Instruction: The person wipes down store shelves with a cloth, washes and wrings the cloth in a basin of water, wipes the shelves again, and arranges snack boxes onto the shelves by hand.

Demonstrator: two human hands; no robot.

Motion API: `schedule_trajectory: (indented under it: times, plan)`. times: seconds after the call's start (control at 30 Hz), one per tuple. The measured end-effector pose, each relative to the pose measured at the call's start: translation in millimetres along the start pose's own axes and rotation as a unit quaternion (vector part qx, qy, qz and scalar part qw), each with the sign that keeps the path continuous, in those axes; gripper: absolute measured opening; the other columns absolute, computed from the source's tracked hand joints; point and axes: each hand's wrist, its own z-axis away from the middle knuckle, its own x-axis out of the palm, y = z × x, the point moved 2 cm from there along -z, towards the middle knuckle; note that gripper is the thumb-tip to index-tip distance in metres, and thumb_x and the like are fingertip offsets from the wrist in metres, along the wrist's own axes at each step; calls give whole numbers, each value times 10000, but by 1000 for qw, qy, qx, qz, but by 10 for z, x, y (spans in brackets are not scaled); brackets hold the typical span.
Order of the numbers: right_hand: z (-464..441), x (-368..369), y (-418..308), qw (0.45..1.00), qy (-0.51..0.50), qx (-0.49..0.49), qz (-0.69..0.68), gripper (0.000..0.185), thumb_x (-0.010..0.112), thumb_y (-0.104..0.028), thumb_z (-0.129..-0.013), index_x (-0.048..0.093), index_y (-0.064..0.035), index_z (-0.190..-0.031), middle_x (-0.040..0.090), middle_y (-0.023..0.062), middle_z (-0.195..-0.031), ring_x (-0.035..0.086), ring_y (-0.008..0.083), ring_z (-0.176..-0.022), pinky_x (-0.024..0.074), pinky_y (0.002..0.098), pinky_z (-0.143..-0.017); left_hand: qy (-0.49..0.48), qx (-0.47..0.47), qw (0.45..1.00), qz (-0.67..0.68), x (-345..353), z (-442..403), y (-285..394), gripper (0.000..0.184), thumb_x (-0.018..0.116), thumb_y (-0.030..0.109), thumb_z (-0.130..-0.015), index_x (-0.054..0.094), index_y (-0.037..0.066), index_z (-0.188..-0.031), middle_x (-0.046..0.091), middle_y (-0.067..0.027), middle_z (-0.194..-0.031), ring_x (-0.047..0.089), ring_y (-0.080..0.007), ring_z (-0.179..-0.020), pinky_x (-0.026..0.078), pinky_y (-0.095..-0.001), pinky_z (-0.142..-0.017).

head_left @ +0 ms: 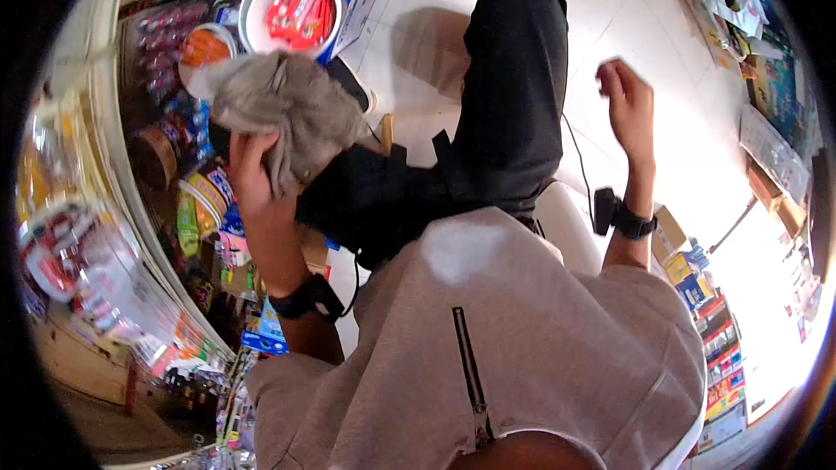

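My left hand (pixel 252 170) grips a crumpled grey-brown cloth (pixel 300 113), its fingers partly hidden by the folds. The cloth hangs over my bent leg, close to a white tub (pixel 246 22) of red packets and a smaller tub with orange contents (pixel 207 50). Off to the right, my right hand (pixel 629 104) is raised above the pale floor, away from any object. Its fingers are loosely bent and a little apart, with nothing visible in them. A dark band circles each wrist.
Shelves (pixel 117 122) of packaged goods run along the left side. A blue box (pixel 355 0) stands beside the white tub. On the right are a plastic bag (pixel 731 13), small cartons (pixel 692 274) and stacked colourful packs (pixel 721 357). A thin cable (pixel 582 152) hangs near my knee.
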Motion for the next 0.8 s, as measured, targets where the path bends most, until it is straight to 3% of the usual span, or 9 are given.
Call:
schedule_trajectory:
  times: [0.13,0.2,0.27,0.3,0.33,0.43,0.67,0.77,0.8]
  plan:
    - [-147,-88,262,987,-51,99,113,356,514,-237,-1015,518,40,-791,460,68,-617,439,118,-594,394,313,-557,32,98,948,-302,-261,-233,242,550,603,106,-819,495,36,-1354,562,-151,-1273,570,-301,-1161,500,-446,-934]
    - [-236,-148,162,987,-25,105,120,365,537,-222,-1001,496,37,-747,406,76,-579,389,127,-568,372,324,-532,94,-22,988,-121,-269,-399,454,557,591,83,-811,488,23,-1355,562,-146,-1279,565,-297,-1170,482,-418,-965]
    - [-391,-296,-193,987,-39,98,120,328,543,-200,-974,500,50,-765,407,227,-626,348,321,-553,368,387,-540,99,-24,994,-31,-33,-359,724,544,571,69,-809,484,33,-1345,568,-153,-1262,568,-301,-1160,469,-405,-993]
    - [-372,-397,-343,986,-59,90,129,322,546,-198,-972,508,48,-768,432,239,-633,371,343,-552,377,391,-544,106,-34,993,-42,-66,-279,883,544,571,69,-809,484,33,-1345,568,-153,-1262,568,-301,-1160,469,-405,-993]
    - [-365,-518,-540,986,-70,86,126,316,549,-199,-970,513,46,-773,452,241,-643,396,359,-558,387,395,-550,14,91,952,-291,-35,-182,1152,539,565,68,-814,478,35,-1345,565,-151,-1265,567,-299,-1158,468,-408,-990]
    - [-303,-1016,-1088,986,-88,96,107,288,556,-191,-962,534,41,-793,507,240,-674,475,401,-590,407,418,-567,112,-113,979,-125,191,295,1732,513,541,54,-834,476,42,-1342,567,-110,-1254,575,-258,-1127,468,-377,-973]
    - [23,-2095,-1644,980,-121,-69,144,253,554,-248,-922,653,-31,-838,660,194,-808,635,405,-804,499,508,-742,105,-80,974,-185,895,1501,2825,477,523,28,-846,500,45,-1322,578,-100,-1191,564,-260,-1125,455,-377,-982]
    - [107,-2584,-2095,954,-239,-101,149,263,563,-291,-887,681,-72,-801,673,194,-784,650,398,-740,515,492,-668,-209,302,784,-500,1288,2231,3164,462,596,39,-769,507,-28,-1217,506,-169,-1232,501,-280,-1146,404,-402,-1013]
    - [134,-2454,-1984,954,-202,-172,142,268,581,-292,-836,687,-68,-736,673,193,-745,656,391,-694,522,488,-636,-219,326,732,-557,1337,2326,3255,465,594,29,-758,504,-37,-1210,491,-173,-1239,491,-281,-1149,395,-398,-1018]
